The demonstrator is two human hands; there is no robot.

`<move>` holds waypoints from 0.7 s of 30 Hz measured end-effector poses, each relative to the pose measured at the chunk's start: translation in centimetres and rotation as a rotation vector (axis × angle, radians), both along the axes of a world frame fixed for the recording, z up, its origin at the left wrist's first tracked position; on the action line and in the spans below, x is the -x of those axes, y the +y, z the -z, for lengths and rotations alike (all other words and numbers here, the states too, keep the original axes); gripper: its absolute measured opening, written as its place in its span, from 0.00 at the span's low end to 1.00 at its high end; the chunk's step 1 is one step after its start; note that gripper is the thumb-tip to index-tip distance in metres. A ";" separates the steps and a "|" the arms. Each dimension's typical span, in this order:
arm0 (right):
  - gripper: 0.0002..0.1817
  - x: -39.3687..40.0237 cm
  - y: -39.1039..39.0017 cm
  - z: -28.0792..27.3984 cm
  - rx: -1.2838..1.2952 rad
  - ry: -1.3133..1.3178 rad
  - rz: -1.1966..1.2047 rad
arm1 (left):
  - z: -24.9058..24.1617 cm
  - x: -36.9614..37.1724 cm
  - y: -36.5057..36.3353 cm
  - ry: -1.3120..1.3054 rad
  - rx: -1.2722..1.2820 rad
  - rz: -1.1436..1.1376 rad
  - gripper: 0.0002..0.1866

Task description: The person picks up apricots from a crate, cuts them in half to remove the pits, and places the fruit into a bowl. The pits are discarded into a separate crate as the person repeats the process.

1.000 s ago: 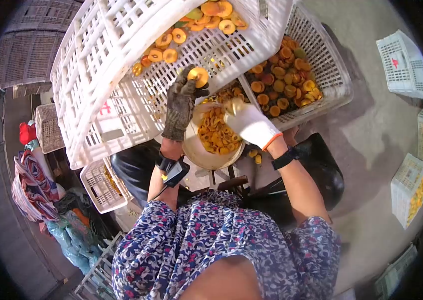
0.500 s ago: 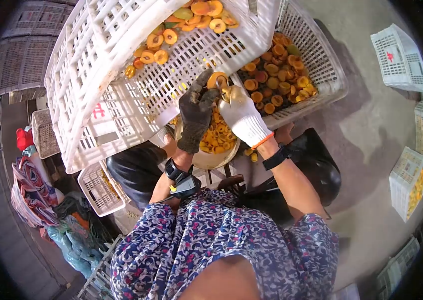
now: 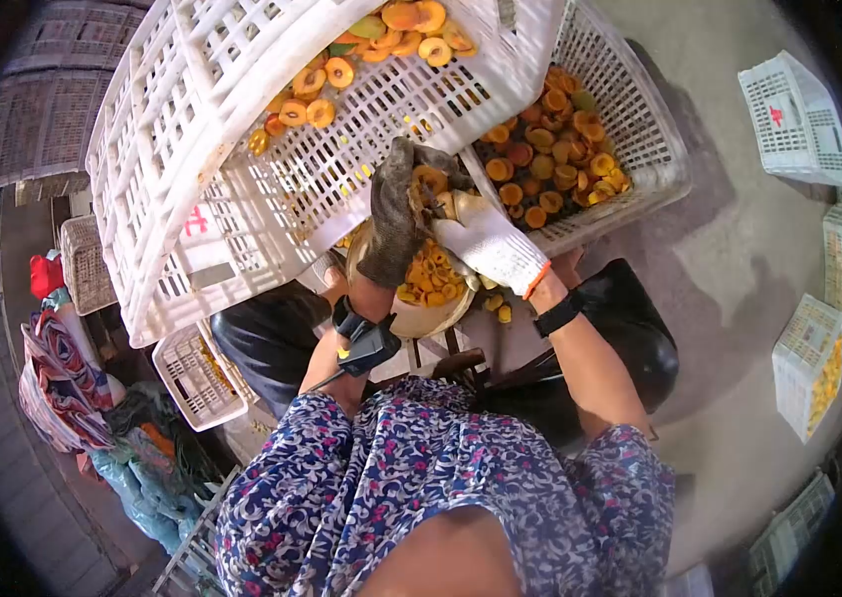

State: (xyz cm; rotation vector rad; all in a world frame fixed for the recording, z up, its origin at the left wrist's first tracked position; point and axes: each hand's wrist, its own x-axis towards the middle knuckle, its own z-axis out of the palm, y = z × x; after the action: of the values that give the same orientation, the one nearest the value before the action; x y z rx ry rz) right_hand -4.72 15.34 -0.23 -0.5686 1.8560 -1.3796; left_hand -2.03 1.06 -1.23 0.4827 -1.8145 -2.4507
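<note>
My left hand (image 3: 396, 211), in a dark dirty glove, is closed around an orange apricot half (image 3: 430, 181). Against it works my right hand (image 3: 489, 242), in a white glove with an orange cuff. Its fingers are closed at the fruit's edge, and what they pinch I cannot make out. Beneath both hands stands a round tub (image 3: 423, 318) of small yellow-orange fruit pieces (image 3: 433, 277). Just beyond, a tilted white crate (image 3: 292, 189) holds apricot halves (image 3: 339, 72). To its right, another white crate (image 3: 655, 124) contains many browner halves (image 3: 555, 149).
Several white crates stand along the right, one with yellow fruit (image 3: 827, 383). A smaller crate (image 3: 200, 378) sits by my left knee. Cloths and plastic bags (image 3: 147, 488) are heaped at the left. Fruit pieces (image 3: 501, 306) lie beside the tub.
My left hand has turned and curled further around the apricot half. My right hand has shifted slightly right and down, its wrist turned.
</note>
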 end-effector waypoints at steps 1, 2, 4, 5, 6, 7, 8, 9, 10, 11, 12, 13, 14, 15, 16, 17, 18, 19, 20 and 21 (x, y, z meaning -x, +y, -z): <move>0.17 0.2 0.1 -0.1 0.031 -0.016 -0.036 | 0.0 0.0 -0.4 -0.002 0.003 -0.002 0.33; 0.16 0.2 0.0 0.3 -0.029 -0.003 -0.083 | 0.0 0.0 -1.1 0.023 0.046 0.090 0.31; 0.17 0.6 0.1 -1.3 -0.121 -0.087 -0.144 | 0.9 0.1 -1.7 0.152 0.138 0.213 0.31; 0.17 0.7 0.1 -1.9 -0.214 -0.168 -0.203 | 1.3 0.0 -1.9 0.152 0.139 0.213 0.31; 0.14 0.7 -0.2 -1.7 -0.251 -0.175 -0.259 | 1.6 -0.1 -2.1 0.196 0.133 0.244 0.31; 0.14 0.3 0.0 -1.1 -0.252 -0.173 -0.260 | 2.1 -0.1 -2.4 0.241 0.125 0.275 0.31; 0.12 -0.5 0.4 -0.1 0.025 -0.259 -0.251 | 3.4 0.0 -2.8 0.312 0.004 0.318 0.31; 0.11 -1.4 0.5 1.2 0.306 -0.339 -0.243 | 3.1 0.0 -2.3 0.318 0.009 0.313 0.31; 0.13 -2.3 0.1 2.5 0.413 -0.966 -0.090 | 2.3 0.0 -1.3 0.294 -0.296 0.269 0.30; 0.12 -2.8 -0.4 3.5 0.501 -1.150 -0.016 | 1.8 0.0 -0.8 0.271 -0.602 0.220 0.29; 0.12 -2.3 -0.4 1.5 0.474 -1.216 0.025 | 3.4 -0.3 -2.4 0.205 -0.565 0.240 0.26; 0.11 -1.7 -0.3 -0.4 0.451 -1.279 0.069 | 3.1 -0.3 -2.6 0.215 -0.557 0.239 0.26; 0.10 -1.7 0.0 0.8 0.268 -1.075 -0.148 | 2.8 -0.5 -2.5 0.176 -0.359 0.059 0.23; 0.09 -1.9 0.3 2.4 0.088 -0.857 -0.351 | 2.6 -0.6 -2.6 0.134 -0.162 -0.122 0.21; 0.10 -3.1 0.4 3.0 0.112 -0.699 -0.338 | 5.6 -0.1 -4.9 0.219 -0.687 -0.090 0.18; 0.14 -2.7 0.2 0.8 -0.204 -0.365 -0.512 | 7.0 -0.8 -6.8 0.270 -0.713 0.035 0.17; 0.15 -3.6 0.2 1.5 -0.232 -0.163 -0.519 | 6.9 -0.3 -7.6 0.262 -0.705 0.037 0.17; 0.17 -4.2 0.1 2.1 -0.259 0.040 -0.514 | 7.0 1.4 -8.6 0.198 -1.128 0.088 0.17; 0.16 -4.0 0.2 2.5 -0.285 0.061 -0.545 | 7.1 3.4 -9.5 0.123 -1.553 0.135 0.18; 0.16 -3.4 0.0 2.4 -0.286 0.058 -0.546 | 7.2 5.3 -10.2 0.041 -1.981 0.174 0.18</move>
State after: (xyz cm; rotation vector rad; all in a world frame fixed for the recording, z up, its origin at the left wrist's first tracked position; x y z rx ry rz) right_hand -1.28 15.38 -2.63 -0.8887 1.7247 -0.7341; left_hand -7.28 -9.16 -8.48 0.1799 1.1656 -3.2640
